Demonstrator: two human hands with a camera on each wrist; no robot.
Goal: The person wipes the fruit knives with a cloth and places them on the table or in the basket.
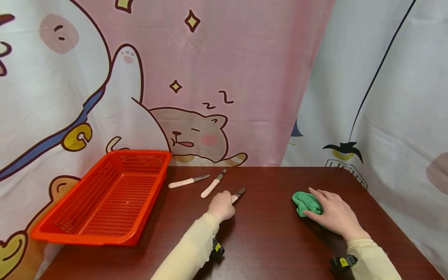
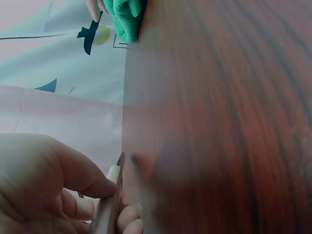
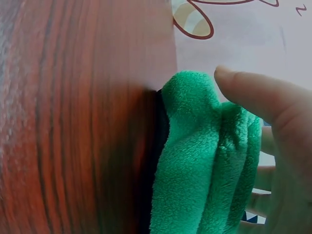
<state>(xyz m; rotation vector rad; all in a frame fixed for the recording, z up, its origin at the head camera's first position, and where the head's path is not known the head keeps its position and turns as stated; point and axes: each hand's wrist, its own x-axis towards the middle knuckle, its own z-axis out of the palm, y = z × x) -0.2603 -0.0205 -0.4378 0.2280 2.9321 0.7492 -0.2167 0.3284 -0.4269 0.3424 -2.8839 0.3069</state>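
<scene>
Nearest are two cream sleeves (image 1: 189, 249). The left hand (image 1: 221, 206) is closed, thumb and fingers gripping the pale handle of a small knife (image 1: 239, 194), near the table's middle; its short dark metal blade projects far and right. The right hand (image 1: 336, 212) is well open at the right, thumb and fingers spread loosely about a green cloth (image 1: 305, 203), plush, folded into a rounded bundle on the table. The table (image 1: 266, 241) has a dark red-brown, streaked wood-grain surface. At left stands a rectangular orange-red basket (image 1: 141, 229), perforated. Farther, beside it, lie a left knife (image 1: 181, 183) and a middle knife (image 1: 210, 189), both white-handled. Farthest hangs a creased, printed fabric backdrop (image 1: 259, 77).
</scene>
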